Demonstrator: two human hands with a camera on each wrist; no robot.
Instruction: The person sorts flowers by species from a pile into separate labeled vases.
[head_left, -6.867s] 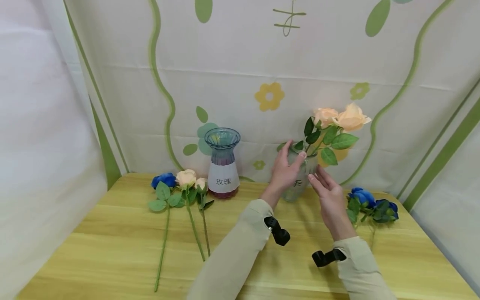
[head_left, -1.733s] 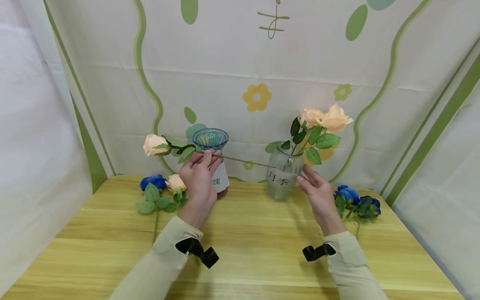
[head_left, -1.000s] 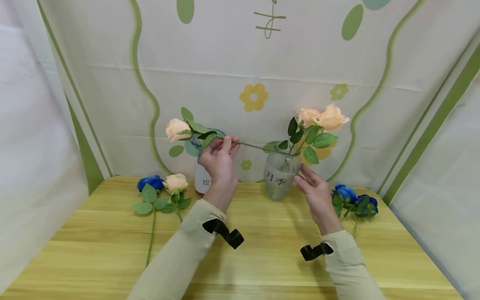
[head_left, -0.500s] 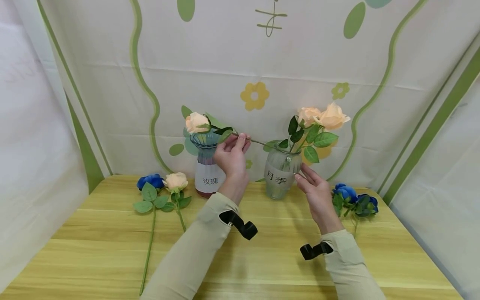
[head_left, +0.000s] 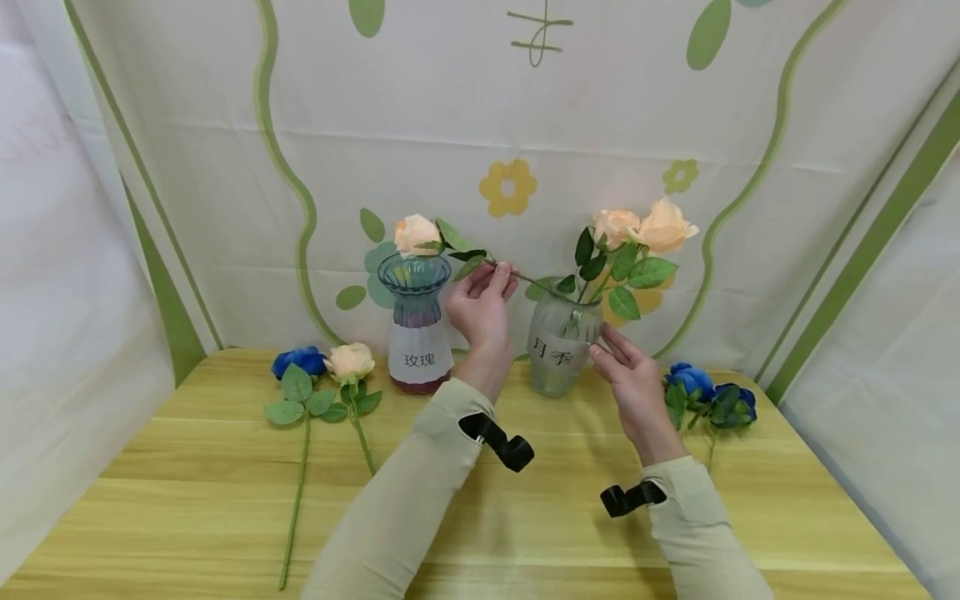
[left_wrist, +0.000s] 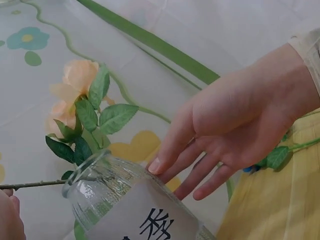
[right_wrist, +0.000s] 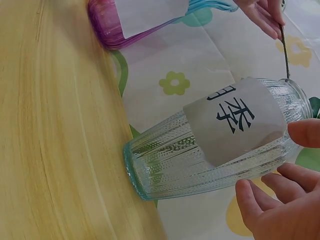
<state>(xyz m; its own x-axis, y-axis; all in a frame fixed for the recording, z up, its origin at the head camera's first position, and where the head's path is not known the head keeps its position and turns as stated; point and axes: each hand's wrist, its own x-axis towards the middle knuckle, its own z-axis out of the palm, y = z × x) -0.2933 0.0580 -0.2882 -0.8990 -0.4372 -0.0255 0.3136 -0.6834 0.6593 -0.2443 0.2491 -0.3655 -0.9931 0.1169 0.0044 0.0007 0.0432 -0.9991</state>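
Peach-coloured and leaning to the left, the held flower (head_left: 417, 235) hangs by its stem (head_left: 536, 282), pinched between the left hand's (head_left: 483, 310) thumb and fingers. The right hand (head_left: 633, 377) touches the side of the clear vase (head_left: 562, 350), fingers loosely bent rather than clenched. The stem reaches the clear vase's rim; how far its end goes inside, I cannot tell. The step in hand looks like feeding the stem in; the next move seems to call for raising the bloom upright and lowering it while the vase is kept steady (two more peach flowers (head_left: 645, 227) already fill part of that mouth). Farther out, the coloured vase (head_left: 420, 346) stands behind a blue flower (head_left: 298, 364) and a loose peach flower (head_left: 350, 363) on the table (head_left: 555, 542); two blue flowers (head_left: 708, 396) lie right. The left wrist view shows the right hand's palm side, largely hidden from the head; the right wrist view shows the clear vase's bluish bottom, but no blooms.
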